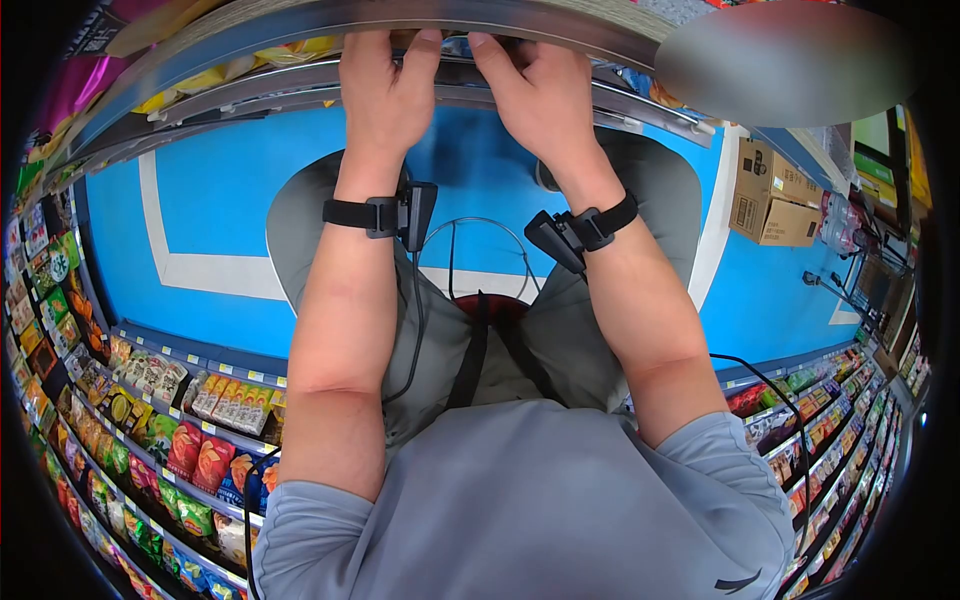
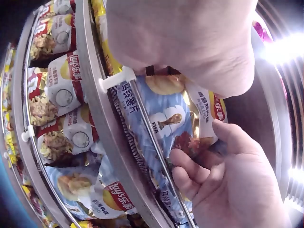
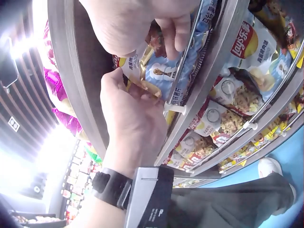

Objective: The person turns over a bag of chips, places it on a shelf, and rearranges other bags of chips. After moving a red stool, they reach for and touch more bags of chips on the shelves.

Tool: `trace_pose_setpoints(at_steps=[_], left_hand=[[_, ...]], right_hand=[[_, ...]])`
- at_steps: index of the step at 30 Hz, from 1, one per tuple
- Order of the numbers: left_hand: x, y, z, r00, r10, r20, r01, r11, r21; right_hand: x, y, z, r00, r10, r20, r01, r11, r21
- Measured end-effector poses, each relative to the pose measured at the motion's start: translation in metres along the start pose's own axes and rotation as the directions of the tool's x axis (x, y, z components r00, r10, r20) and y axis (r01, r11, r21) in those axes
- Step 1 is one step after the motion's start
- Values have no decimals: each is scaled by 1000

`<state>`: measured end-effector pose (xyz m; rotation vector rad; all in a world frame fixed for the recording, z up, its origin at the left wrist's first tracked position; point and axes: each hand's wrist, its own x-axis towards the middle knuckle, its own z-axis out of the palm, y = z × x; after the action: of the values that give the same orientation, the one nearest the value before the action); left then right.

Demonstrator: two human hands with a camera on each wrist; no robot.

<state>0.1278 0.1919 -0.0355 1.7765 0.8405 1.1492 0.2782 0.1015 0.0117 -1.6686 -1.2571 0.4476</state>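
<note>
A blue Lay's chip bag with a gold trophy printed on it stands on a high shelf behind a wire rail. Both hands are on it. My left hand reaches over the shelf edge and pinches the bag's side between thumb and fingers. My right hand curls its fingers onto the front of the same bag, close to the left hand. In the head view only a sliver of the bag shows between the two hands; the fingertips are hidden by the shelf edge.
More Lay's bags fill the rows below, held behind grey shelf rails with a white clip. Snack racks stand at both sides of a blue floor. Cardboard boxes sit at the right.
</note>
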Motion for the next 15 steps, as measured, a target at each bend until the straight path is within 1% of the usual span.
trace_pose_setpoints(at_steps=[3, 5, 6, 7, 8, 9, 11, 12, 13, 14, 15], left_hand=[[2, 8, 0, 1000, 8, -14, -8, 1000, 1], [5, 14, 0, 994, -110, -7, 110, 991, 74], [10, 17, 3, 994, -108, -3, 108, 992, 70], [15, 19, 8, 991, 114, -77, -90, 962, 258], [18, 20, 12, 934, 339, -108, -259, 855, 448], [19, 20, 13, 934, 342, -106, -263, 856, 446], [18, 21, 13, 906, 404, -124, -297, 818, 492], [13, 25, 16, 907, 405, -117, -303, 819, 488], [6, 31, 19, 951, 268, -153, -184, 892, 414], [-1, 35, 25, 978, 118, -174, -55, 942, 331], [-5, 37, 32, 980, 113, -164, -55, 946, 320]], right_hand=[[-2, 8, 4, 1000, 16, -22, -15, 999, 46], [-3, 6, 2, 1000, 9, -2, -9, 997, 71], [-4, 7, 1, 1000, 11, -7, -10, 998, 68], [-7, 10, 0, 999, -16, -28, 16, 1000, -1], [-9, 12, -1, 998, -44, -46, 41, 997, -68], [-12, 14, -3, 998, -44, -50, 41, 997, -70], [-21, 17, -9, 960, -233, -156, 214, 968, -129], [-25, 18, -14, 960, -228, -163, 208, 969, -131], [-29, 18, -21, 989, -116, -96, 112, 993, -43], [-32, 20, -29, 1000, -3, -21, 4, 999, 35], [-35, 21, -36, 1000, 7, -28, -6, 1000, 25]])
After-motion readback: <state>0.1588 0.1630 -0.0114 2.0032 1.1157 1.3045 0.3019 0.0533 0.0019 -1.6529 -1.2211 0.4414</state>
